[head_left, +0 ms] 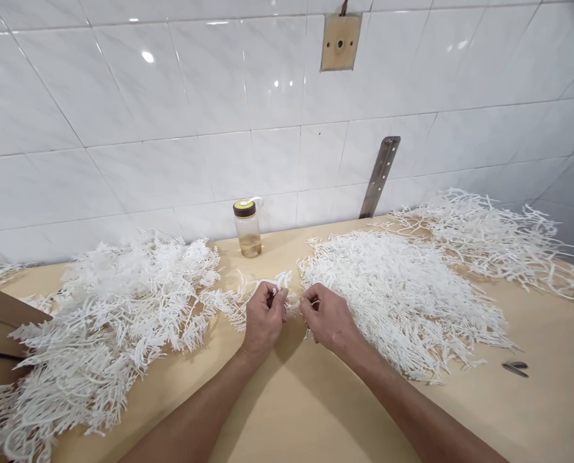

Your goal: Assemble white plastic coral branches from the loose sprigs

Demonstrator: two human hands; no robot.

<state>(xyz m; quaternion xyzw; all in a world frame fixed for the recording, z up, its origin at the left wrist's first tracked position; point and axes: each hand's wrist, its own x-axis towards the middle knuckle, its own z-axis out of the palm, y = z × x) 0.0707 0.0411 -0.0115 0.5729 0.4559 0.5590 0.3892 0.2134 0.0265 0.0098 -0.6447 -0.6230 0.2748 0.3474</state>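
Note:
My left hand [263,321] is closed in a pinch on a white branched sprig [283,279], whose thin prongs stick out above the fingertips. Close by on its right, my right hand [329,318] has thumb and fingers pressed together at the near-left edge of a pile of short white sprigs [387,289]. Whatever lies between those right fingertips is too small to make out. To the left of my left hand spreads a heap of bushier white branched sprigs [137,302], with some strands reaching to the fingers.
A clear bottle [249,235] with a dark and yellow lid stands by the tiled wall. Longer white stems [499,238] lie at the far right. A small metal tool [515,368] rests on the tabletop [310,411]. A brown box-like object [2,334] sits at the left edge.

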